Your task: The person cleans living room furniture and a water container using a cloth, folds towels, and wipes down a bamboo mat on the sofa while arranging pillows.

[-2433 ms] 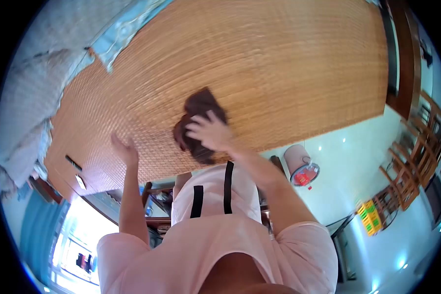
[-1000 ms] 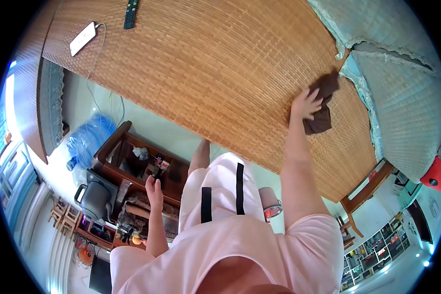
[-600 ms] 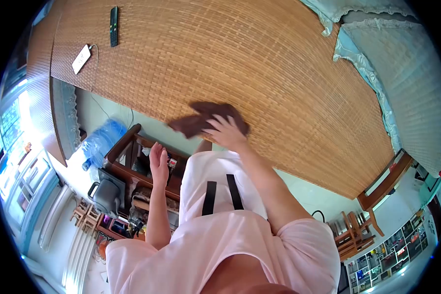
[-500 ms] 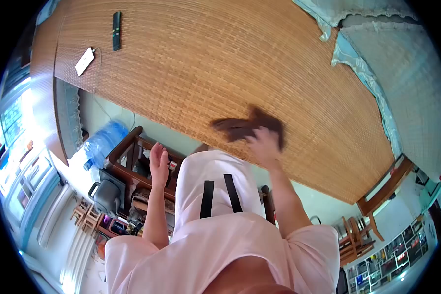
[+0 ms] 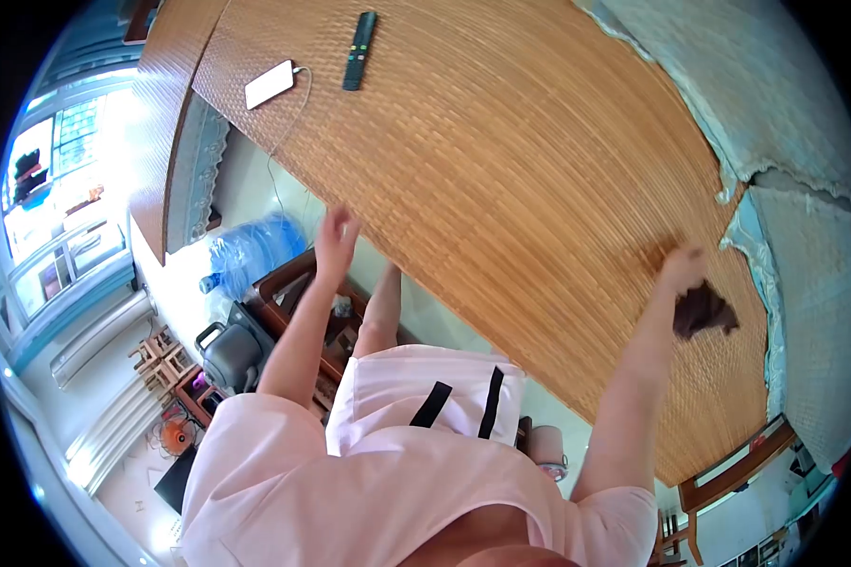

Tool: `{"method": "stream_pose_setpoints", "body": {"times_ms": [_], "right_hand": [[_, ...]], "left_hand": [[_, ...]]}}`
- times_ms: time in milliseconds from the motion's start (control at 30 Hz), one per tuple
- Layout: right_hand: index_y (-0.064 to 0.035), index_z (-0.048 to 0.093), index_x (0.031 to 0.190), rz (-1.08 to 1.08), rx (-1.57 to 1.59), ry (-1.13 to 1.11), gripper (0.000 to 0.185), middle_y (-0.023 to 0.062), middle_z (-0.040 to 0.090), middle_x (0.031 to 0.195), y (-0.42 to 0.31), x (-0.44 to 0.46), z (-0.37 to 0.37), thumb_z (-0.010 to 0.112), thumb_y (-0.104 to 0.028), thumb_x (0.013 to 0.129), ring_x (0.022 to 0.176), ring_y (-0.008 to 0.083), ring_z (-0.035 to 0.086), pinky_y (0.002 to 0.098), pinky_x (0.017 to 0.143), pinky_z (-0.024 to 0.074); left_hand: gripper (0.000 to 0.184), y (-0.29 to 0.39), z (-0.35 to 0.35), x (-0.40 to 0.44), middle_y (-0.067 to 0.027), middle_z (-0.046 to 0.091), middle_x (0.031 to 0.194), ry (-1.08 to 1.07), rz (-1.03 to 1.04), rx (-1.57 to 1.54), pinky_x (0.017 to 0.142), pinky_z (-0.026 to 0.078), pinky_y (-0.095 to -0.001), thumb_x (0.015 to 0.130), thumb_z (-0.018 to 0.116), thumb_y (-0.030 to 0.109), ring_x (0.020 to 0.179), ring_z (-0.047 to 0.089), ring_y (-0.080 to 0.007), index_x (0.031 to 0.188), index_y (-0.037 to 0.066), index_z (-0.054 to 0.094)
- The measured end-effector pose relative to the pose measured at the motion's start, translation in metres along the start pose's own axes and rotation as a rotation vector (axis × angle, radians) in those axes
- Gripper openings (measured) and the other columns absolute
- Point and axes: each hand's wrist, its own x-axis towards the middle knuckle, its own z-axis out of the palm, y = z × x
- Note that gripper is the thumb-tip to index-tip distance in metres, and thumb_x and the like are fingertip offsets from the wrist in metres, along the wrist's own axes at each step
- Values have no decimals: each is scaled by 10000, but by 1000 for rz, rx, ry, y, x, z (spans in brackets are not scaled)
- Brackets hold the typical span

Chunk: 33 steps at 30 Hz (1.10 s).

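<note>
My right hand [image 5: 683, 270] is closed on a dark brown cloth [image 5: 705, 314] over the woven mat [image 5: 501, 189], near the mat's right side. Most of the cloth hangs or lies below the hand, and a blurred brown patch shows to its left. My left hand [image 5: 337, 244] is raised by the mat's near edge, holding nothing, its fingers apart and a little smeared by motion.
A white phone [image 5: 269, 85] on a cable and a black remote control [image 5: 359, 52] lie on the mat's far left. Blue-grey fabric [image 5: 804, 274] borders the right. Below the edge are a blue plastic water bottle [image 5: 255, 253] and a grey kettle-like appliance [image 5: 232, 357].
My right hand has swept the cloth to the right across the mat. My left hand has risen slightly, and the camera view has shifted, with the phone and remote now further right.
</note>
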Motion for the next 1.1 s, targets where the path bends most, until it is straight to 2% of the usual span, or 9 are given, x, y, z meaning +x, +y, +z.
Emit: {"method": "stream_pose_setpoints", "body": {"times_ms": [67, 133, 200, 300, 467, 567, 667, 800, 1100], "right_hand": [[51, 560, 1080, -226, 53, 274, 512, 252, 588, 1067, -94, -13, 6, 467, -418, 896, 987, 404, 556, 492, 849, 438], [47, 546, 1130, -40, 348, -10, 519, 240, 590, 1093, -137, -1, 17, 526, -406, 878, 998, 418, 547, 499, 866, 423], [5, 506, 1223, -307, 397, -158, 544, 242, 525, 1225, -159, -4, 9, 571, -397, 863, 1118, 400, 497, 504, 925, 392], [-46, 460, 1300, -520, -190, 126, 613, 233, 424, 1350, -193, -71, -71, 581, -445, 852, 1227, 388, 417, 501, 988, 350], [-78, 365, 1388, -59, -195, 70, 758, 213, 366, 1406, -62, -29, -67, 610, -514, 818, 1284, 384, 357, 498, 1046, 301], [-10, 319, 1394, 140, 336, -76, 702, 234, 372, 1395, -45, -8, -27, 555, -441, 892, 1281, 361, 373, 452, 1033, 339], [-1, 356, 1372, 149, 480, 67, 691, 238, 441, 1340, -50, -5, -2, 557, -437, 875, 1204, 389, 459, 447, 992, 386], [73, 624, 879, -35, 131, 438, 335, 283, 632, 859, -155, 1, 32, 557, -249, 816, 803, 459, 599, 498, 693, 470], [-206, 553, 1186, -761, 225, -67, 355, 44, 470, 1286, -538, -203, 52, 580, -312, 849, 1149, 342, 416, 530, 917, 324]], "left_hand": [[532, 18, 6, 94, -191, 585, 1120, 108, 183, 43, 897, 452, -357, 803, 687, 267, 1054, 577, -283, 1202, -32, 502], [627, 50, 11, 181, -246, 531, 1157, 181, 411, 132, 920, 423, -404, 784, 703, 305, 1095, 517, -371, 1244, -38, 453], [763, 89, 15, 235, -278, 472, 1214, 234, 457, 288, 910, 420, -430, 753, 724, 401, 1102, 484, -416, 1276, -46, 393], [868, 90, 32, 294, -272, 461, 1225, 197, 484, 414, 904, 426, -447, 741, 708, 487, 1093, 487, -418, 1324, -34, 331], [851, 80, 47, 313, -239, 487, 1165, 87, 486, 687, 872, 446, -462, 777, 659, 504, 1064, 508, -399, 1366, 12, 292], [725, 65, 60, 314, -218, 509, 1087, 180, 553, 598, 858, 450, -460, 806, 634, 430, 1041, 513, -385, 1347, 43, 346], [589, 60, 59, 302, -200, 511, 999, 203, 622, 412, 817, 446, -444, 806, 624, 309, 980, 513, -362, 1295, 50, 423], [485, 65, 41, 198, -163, 487, 931, 47, 381, 111, 761, 422, -377, 775, 631, 150, 837, 488, -303, 1220, 23, 485], [560, -10, -62, -52, -7, 419, 972, -140, -307, -425, 767, 391, -233, 804, 563, -5, 858, 443, -98, 1332, 6, 377]]}}
